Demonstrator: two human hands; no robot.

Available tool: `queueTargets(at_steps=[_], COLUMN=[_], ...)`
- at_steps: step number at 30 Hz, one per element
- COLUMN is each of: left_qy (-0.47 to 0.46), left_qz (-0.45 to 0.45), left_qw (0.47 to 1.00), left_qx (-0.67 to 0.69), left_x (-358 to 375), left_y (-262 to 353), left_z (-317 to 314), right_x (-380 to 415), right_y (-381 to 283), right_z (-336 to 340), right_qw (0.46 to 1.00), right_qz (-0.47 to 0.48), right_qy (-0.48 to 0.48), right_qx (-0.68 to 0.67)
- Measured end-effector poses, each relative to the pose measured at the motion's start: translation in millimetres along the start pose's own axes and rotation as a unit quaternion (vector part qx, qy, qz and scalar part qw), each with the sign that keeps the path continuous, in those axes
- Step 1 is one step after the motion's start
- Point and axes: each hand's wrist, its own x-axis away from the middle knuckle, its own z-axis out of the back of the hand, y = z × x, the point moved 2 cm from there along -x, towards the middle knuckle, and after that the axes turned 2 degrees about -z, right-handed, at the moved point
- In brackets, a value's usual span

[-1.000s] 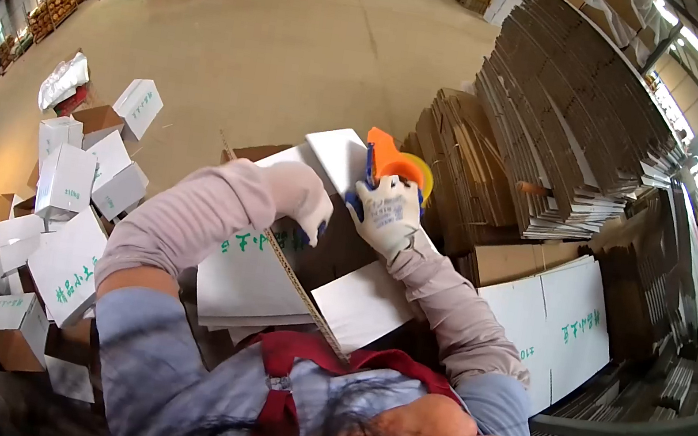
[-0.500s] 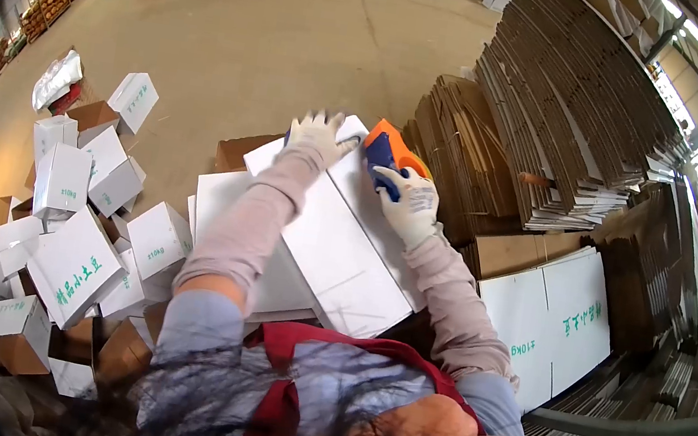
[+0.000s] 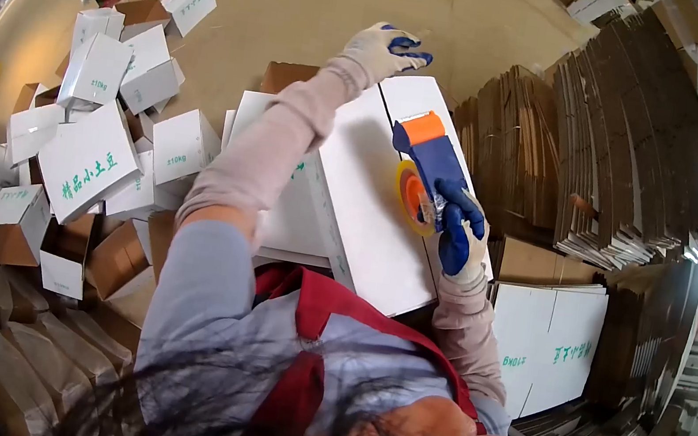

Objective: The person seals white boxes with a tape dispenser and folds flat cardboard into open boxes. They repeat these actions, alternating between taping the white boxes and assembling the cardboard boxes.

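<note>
A white cardboard box [image 3: 361, 193] lies in front of my body, a dark seam running along its top. In my right hand [image 3: 462, 238], gloved in white and blue, is a tape dispenser [image 3: 428, 162] with an orange front, a blue body and a yellow-orange roll. The dispenser is over the right part of the box top. My left hand [image 3: 387, 51], in a matching glove, is at the box's far end with its fingers apart and curved. Whether it touches the box is unclear. More white cardboard [image 3: 279, 208] lies left of the box.
Several white boxes with green print [image 3: 93, 169] are piled at the left, some open. Flattened cardboard [image 3: 636, 142] stands in tall stacks at the right. Flat printed white cartons [image 3: 545, 344] lie near my right elbow. Brown wrapped bundles [image 3: 34, 361] are at the lower left.
The dispenser has turned and moved toward me with my right hand, showing its tape roll. My left hand has moved off the box top to beyond its far edge. The view has shifted.
</note>
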Motion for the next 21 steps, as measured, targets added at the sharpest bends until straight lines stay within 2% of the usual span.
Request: queueTargets(at_steps=[1, 2, 3, 5, 6, 7, 9, 11, 13, 14, 16, 17, 18, 19, 21], left_qy=[0.002, -0.194, -0.366, -0.375, -0.421, -0.473, -0.449, -0.396, -0.347, -0.343, -0.319, -0.294, -0.257, -0.285, -0.281], left_qz=[0.002, 0.169, 0.315, 0.418, 0.348, 0.328, 0.225, 0.227, 0.320, 0.339, 0.342, 0.346, 0.265, 0.139, 0.083], left_qw=[1.000, 0.939, 0.764, 0.715, 0.747, 0.759, 0.833, 0.854, 0.787, 0.756, 0.765, 0.771, 0.869, 0.947, 0.947], left_qx=[-0.002, 0.226, 0.427, 0.417, 0.379, 0.303, 0.232, 0.250, 0.398, 0.442, 0.443, 0.447, 0.331, 0.049, -0.129], left_x=[5.9, 15.8, 28.9, 57.2, 66.1, 65.3, 62.2, 69.9, 83.6, 90.2, 89.5, 89.0, 75.2, 52.1, 10.0], left_y=[-3.0, -10.5, -7.1, 48.4, 48.4, 62.6, 72.1, 79.4, 73.1, 65.1, 51.4, 42.6, 21.8, 24.6, 16.5], left_z=[13.0, 18.3, 20.2, 39.8, 34.9, 35.9, 43.7, 44.2, 41.2, 35.3, 27.1, 21.5, 13.7, 24.5, 33.5], right_x=[0.3, 0.5, 0.5, 2.1, 3.5, 4.5, 7.4, 8.4, 8.9, 7.5, 4.0, 1.4, -2.2, -7.2, -21.9], right_y=[-1.9, -2.2, -0.9, 0.9, 1.0, 0.1, -2.4, -2.2, -2.5, -3.0, -4.6, -6.3, -9.7, -18.2, -38.4], right_z=[-0.7, -1.0, -1.5, -1.8, -0.8, -0.9, -0.2, 0.4, 2.0, 2.6, 0.3, -2.4, -5.5, -14.6, -37.1], right_qw=[1.000, 1.000, 1.000, 0.999, 1.000, 0.999, 0.999, 1.000, 1.000, 1.000, 1.000, 0.999, 0.997, 0.997, 0.996], right_qz=[-0.003, -0.005, -0.005, 0.009, -0.003, -0.019, -0.015, -0.008, -0.008, -0.005, -0.002, -0.033, -0.065, -0.066, -0.084], right_qy=[0.002, 0.005, 0.004, 0.024, 0.005, -0.008, -0.017, -0.015, -0.008, -0.016, -0.020, -0.026, -0.032, -0.029, 0.009], right_qx=[-0.011, -0.022, -0.025, 0.020, 0.016, 0.025, 0.027, 0.024, 0.020, 0.011, 0.000, 0.012, 0.025, 0.024, 0.000])
